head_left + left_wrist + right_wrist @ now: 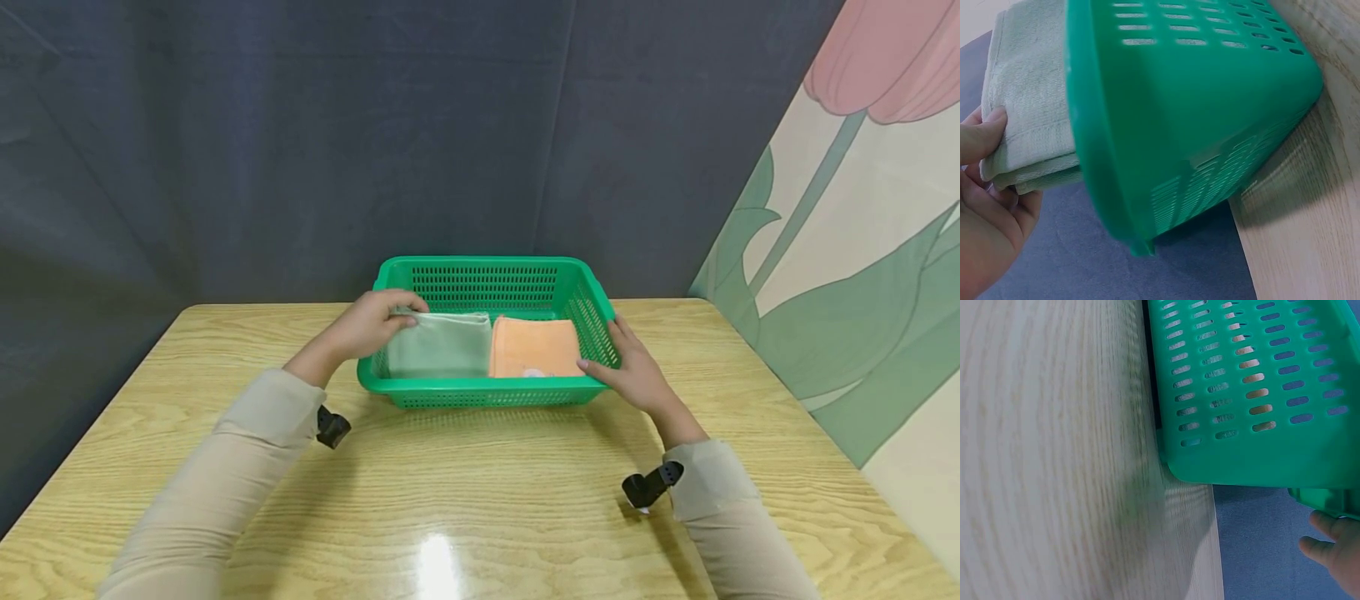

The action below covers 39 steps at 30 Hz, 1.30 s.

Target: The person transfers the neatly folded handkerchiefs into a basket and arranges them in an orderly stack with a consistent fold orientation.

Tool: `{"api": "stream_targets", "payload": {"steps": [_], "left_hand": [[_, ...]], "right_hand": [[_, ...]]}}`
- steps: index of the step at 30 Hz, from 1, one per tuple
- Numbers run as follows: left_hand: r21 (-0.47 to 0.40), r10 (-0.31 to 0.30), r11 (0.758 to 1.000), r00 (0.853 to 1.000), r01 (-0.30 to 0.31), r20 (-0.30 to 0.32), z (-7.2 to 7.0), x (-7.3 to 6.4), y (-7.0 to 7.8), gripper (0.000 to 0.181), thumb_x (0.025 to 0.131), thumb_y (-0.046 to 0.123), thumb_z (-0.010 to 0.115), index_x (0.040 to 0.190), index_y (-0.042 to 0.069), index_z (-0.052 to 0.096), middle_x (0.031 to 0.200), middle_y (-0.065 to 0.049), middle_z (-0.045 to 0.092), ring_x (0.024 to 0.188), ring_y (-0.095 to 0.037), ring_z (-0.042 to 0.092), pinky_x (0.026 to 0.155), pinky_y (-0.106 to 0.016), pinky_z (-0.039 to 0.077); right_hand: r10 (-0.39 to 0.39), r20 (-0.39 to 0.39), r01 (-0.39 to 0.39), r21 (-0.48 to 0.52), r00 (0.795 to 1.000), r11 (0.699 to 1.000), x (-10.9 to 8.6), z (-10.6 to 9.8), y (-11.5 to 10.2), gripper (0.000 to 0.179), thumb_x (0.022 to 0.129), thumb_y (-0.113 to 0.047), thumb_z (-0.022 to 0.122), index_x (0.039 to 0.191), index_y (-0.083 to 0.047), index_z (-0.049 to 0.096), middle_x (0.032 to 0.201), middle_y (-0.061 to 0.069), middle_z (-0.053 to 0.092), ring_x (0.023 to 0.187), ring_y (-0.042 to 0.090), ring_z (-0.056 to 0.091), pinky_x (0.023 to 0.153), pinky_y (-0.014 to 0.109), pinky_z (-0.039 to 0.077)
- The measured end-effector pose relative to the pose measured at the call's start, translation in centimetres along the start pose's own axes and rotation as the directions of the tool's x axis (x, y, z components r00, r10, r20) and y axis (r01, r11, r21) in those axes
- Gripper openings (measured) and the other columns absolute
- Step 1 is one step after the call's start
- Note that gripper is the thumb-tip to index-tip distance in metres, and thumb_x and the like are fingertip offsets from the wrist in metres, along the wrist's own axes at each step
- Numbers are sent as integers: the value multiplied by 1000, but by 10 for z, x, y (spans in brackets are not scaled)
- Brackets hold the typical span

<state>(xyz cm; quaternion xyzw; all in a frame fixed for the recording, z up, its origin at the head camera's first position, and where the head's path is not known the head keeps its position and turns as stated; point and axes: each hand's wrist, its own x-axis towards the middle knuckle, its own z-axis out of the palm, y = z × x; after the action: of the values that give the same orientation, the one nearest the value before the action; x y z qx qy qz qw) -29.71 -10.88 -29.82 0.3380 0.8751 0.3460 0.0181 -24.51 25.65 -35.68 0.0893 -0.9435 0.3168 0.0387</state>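
Observation:
A green plastic basket (480,386) with slotted walls stands at the back of the table. Inside it, on the left, is a folded pale green towel (442,350); my left hand (366,325) pinches its upper left corner between thumb and fingers. From the left wrist view, the towel's folded layers (1032,94) show above the basket rim. Beside it in the basket lies a folded orange towel (536,346) with a small pale motif near its lower edge. At the basket's right end, my right hand (632,371) holds the rim, thumb on the inner side and fingers along the outside.
The wooden table (495,492) extends in front of the basket. Behind the table hangs a dark curtain (360,150), and a wall with painted tulips (847,292) borders the right side. Each wrist carries a small black camera (332,427).

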Motion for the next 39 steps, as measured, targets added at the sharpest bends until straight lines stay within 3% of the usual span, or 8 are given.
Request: {"api": "stream_targets", "payload": {"steps": [13, 23, 39], "left_hand": [[51, -18, 999, 1000, 18, 6, 7, 11, -5, 21, 87, 7, 49, 106, 9, 58, 110, -6, 54, 102, -21, 48, 80, -36, 41], [99, -75, 992, 996, 79, -42, 12, 22, -14, 21, 87, 5, 50, 106, 7, 58, 110, -8, 54, 104, -23, 47, 82, -36, 40], [178, -137, 974, 989, 143, -49, 27, 43, -29, 22, 88, 5, 48, 108, 7, 57, 111, -9, 54, 104, -24, 47, 83, -35, 39]], "right_hand": [[-9, -12, 9, 5, 1000, 1000, 1, 0, 0, 87, 82, -42, 54, 136, 5, 6, 142, 17, -3, 127, 36, 1, 95, 56, 11], [-4, -10, 4, 18, 1000, 1000, 2, 1, 1, 88, 81, -42, 55, 136, 4, 5, 142, 15, -4, 127, 36, 1, 95, 57, 11], [1, -9, -1, 12, 1000, 1000, 2, 1, 4, 89, 80, -44, 55, 137, 3, 4, 142, 14, -5, 127, 35, 0, 95, 56, 11]]}}
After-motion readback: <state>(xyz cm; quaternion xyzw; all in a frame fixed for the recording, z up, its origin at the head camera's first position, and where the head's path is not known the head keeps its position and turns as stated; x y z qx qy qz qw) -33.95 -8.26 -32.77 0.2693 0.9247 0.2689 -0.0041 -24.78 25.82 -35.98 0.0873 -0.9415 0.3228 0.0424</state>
